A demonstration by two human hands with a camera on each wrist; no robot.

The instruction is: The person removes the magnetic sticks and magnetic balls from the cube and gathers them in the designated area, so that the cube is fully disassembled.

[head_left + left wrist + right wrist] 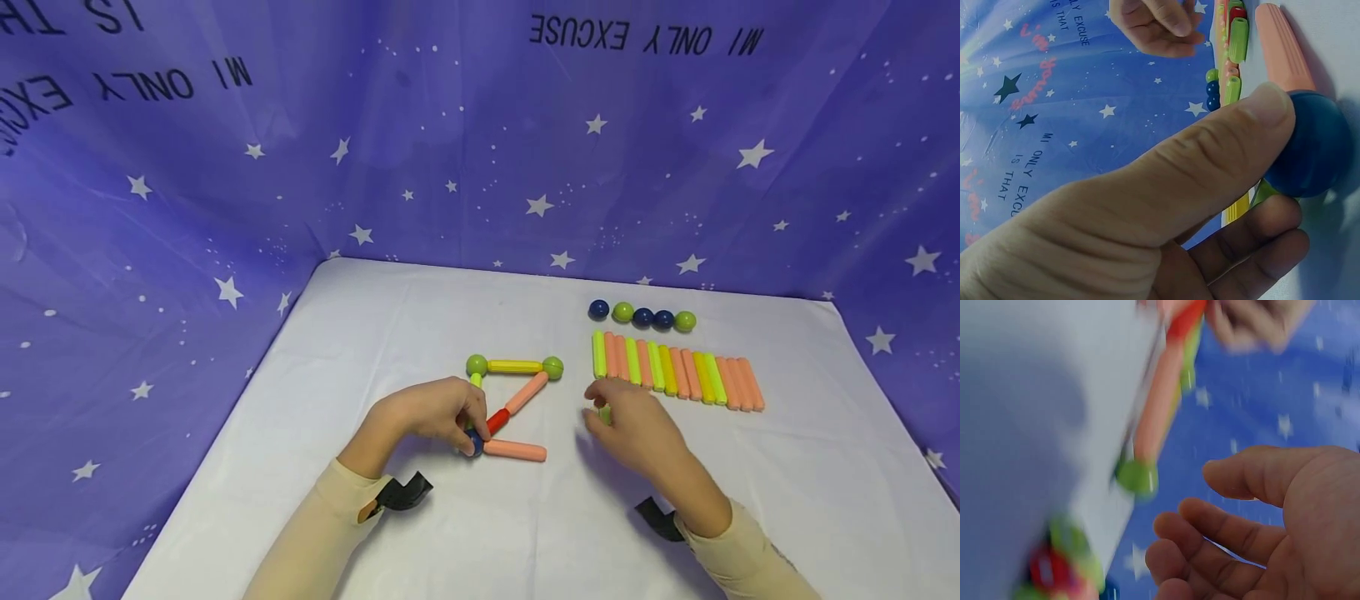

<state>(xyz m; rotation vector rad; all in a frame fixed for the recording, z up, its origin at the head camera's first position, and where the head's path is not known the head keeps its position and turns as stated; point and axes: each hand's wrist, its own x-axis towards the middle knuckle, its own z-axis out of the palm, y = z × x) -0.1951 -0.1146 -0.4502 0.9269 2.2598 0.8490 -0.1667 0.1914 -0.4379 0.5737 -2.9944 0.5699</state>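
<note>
My left hand (438, 412) pinches a blue ball (1316, 144) between thumb and fingers at the lower left corner of a stick-and-ball shape. A pink stick (514, 450) runs right from that ball, its far end without a ball. From the same corner, a red piece (497, 422) and a pink stick (528, 392) slant up to a green ball (552, 367). A yellow stick (514, 367) joins this to another green ball (477, 365). My right hand (637, 429), fingers loosely bent and holding nothing, is over the table beside a green piece (604, 413), partly hidden by it.
A row of pink, lime and yellow sticks (677, 372) lies just beyond my right hand. Behind it several blue and green balls (643, 317) form a line. A starry purple cloth (480, 150) hangs behind the white table (360, 333).
</note>
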